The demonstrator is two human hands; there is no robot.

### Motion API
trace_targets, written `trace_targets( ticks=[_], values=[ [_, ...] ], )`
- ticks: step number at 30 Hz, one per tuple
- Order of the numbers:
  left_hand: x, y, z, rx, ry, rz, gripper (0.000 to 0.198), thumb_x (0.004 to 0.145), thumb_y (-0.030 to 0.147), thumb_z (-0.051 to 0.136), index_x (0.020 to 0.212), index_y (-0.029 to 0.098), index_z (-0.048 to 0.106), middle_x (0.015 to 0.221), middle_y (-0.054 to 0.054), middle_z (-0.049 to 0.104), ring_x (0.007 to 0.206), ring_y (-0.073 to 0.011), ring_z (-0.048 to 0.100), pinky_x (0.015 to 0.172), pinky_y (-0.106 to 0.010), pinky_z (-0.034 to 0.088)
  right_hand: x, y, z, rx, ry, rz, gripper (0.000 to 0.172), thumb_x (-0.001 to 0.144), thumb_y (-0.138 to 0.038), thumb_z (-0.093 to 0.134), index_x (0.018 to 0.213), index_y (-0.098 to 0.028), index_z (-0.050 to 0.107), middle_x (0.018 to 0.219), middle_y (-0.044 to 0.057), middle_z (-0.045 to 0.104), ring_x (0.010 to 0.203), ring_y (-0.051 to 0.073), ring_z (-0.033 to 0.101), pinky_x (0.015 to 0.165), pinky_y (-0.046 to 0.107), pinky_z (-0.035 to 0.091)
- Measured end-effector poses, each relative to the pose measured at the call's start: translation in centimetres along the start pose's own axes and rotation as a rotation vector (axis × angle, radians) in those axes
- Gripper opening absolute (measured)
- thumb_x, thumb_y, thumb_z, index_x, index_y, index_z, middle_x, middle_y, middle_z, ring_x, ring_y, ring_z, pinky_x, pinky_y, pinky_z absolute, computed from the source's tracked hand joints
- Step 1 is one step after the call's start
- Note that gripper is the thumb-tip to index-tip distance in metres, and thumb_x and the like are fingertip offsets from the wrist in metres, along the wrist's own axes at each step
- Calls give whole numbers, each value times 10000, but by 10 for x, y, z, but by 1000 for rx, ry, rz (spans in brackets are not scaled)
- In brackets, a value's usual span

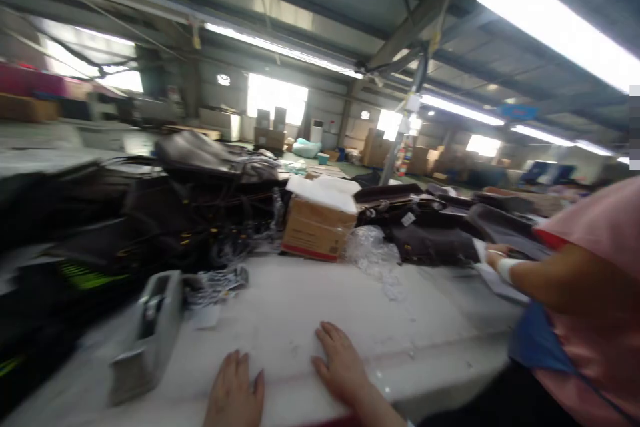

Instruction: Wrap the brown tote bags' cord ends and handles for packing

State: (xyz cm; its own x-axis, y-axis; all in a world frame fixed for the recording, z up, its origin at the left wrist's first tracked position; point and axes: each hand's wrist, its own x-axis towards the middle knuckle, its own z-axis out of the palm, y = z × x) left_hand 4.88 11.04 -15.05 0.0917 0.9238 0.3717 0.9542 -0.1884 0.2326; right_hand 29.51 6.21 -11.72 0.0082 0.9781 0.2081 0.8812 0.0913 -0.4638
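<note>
Near the front edge of the white table [280,300], my left hand [235,390] lies palm down with its fingers stretched out and holds nothing. My right hand [340,360] rests to its right, thumb apart from the fingers, likewise with nothing in it. To the left of my hands stands a grey tape dispenser [150,333]. Behind it is a small heap of printed tags or labels [217,285]. Farther back sits a cardboard box [319,227] with white sheet material [323,193] on top.
Crumpled clear plastic [373,247] lies beside the box. Dark bags [150,213] are piled at the left, and more dark bags [430,240] lie at the back right. At the right, a co-worker [590,280] in pink reaches over papers [500,280].
</note>
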Motion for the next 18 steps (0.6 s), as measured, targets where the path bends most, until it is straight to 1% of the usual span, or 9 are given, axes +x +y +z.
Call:
trace_targets(
  ticks=[2, 3, 5, 8, 10, 12, 15, 17, 18],
  values=[
    [-4, 5, -11, -18, -89, -25, 518, 828, 325, 392, 1221, 52, 590, 1347, -186, 538, 1294, -280, 454, 1087, -391, 364, 0, 11, 8, -26, 13, -4, 540, 852, -403, 529, 1355, -205, 524, 1436, 90, 455, 1334, 280, 401, 1128, 422, 309],
    [-4, 6, -14, -36, -125, -42, 520, 832, 318, 399, 1253, 65, 568, 1388, -175, 503, 1320, -279, 425, 1096, -394, 358, 3, 18, 13, -50, 21, -20, 542, 858, -426, 516, 1354, -206, 526, 1432, 87, 459, 1332, 280, 406, 1126, 422, 319],
    [0, 5, -17, -90, -176, -60, 531, 840, 343, 412, 1274, 70, 549, 1398, -177, 491, 1335, -290, 405, 1102, -409, 358, 8, 34, 25, -100, 32, -75, 554, 859, -472, 503, 1341, -202, 542, 1414, 90, 480, 1316, 282, 431, 1104, 417, 364],
    [11, -3, -22, -180, -155, -56, 530, 862, 375, 403, 1283, 80, 530, 1375, -188, 507, 1325, -294, 417, 1099, -442, 367, 14, 52, 42, -170, 61, -145, 564, 860, -506, 491, 1317, -184, 568, 1389, 100, 506, 1281, 287, 475, 1063, 425, 422],
    [23, -8, -30, -226, -106, -2, 501, 869, 357, 402, 1283, 100, 522, 1360, -178, 519, 1311, -287, 433, 1090, -461, 379, 14, 60, 50, -203, 88, -181, 565, 860, -514, 489, 1299, -171, 584, 1375, 108, 518, 1259, 290, 499, 1042, 430, 447],
    [41, -12, -42, -255, -52, 86, 472, 874, 336, 412, 1276, 112, 517, 1341, -168, 535, 1291, -279, 454, 1079, -471, 392, 14, 66, 56, -221, 121, -214, 558, 859, -518, 495, 1284, -171, 599, 1365, 111, 526, 1242, 292, 516, 1022, 427, 467],
    [78, -18, -70, -249, 42, 192, 426, 883, 320, 430, 1242, 113, 524, 1286, -164, 571, 1241, -266, 493, 1055, -457, 410, 15, 75, 64, -231, 168, -263, 546, 851, -534, 511, 1270, -200, 613, 1354, 99, 537, 1217, 290, 540, 990, 412, 499],
    [108, -24, -92, -205, 84, 221, 346, 892, 296, 420, 1160, 134, 567, 1179, -144, 627, 1146, -246, 552, 1003, -418, 438, 19, 83, 69, -235, 183, -290, 548, 837, -552, 521, 1255, -215, 626, 1333, 94, 553, 1189, 292, 564, 956, 400, 526],
    [123, -27, -104, -167, 85, 226, 299, 902, 285, 402, 1082, 149, 598, 1093, -128, 656, 1072, -232, 585, 960, -390, 453, 21, 88, 71, -235, 179, -302, 546, 830, -559, 525, 1244, -221, 636, 1318, 93, 565, 1172, 293, 577, 935, 394, 541]
  ],
)
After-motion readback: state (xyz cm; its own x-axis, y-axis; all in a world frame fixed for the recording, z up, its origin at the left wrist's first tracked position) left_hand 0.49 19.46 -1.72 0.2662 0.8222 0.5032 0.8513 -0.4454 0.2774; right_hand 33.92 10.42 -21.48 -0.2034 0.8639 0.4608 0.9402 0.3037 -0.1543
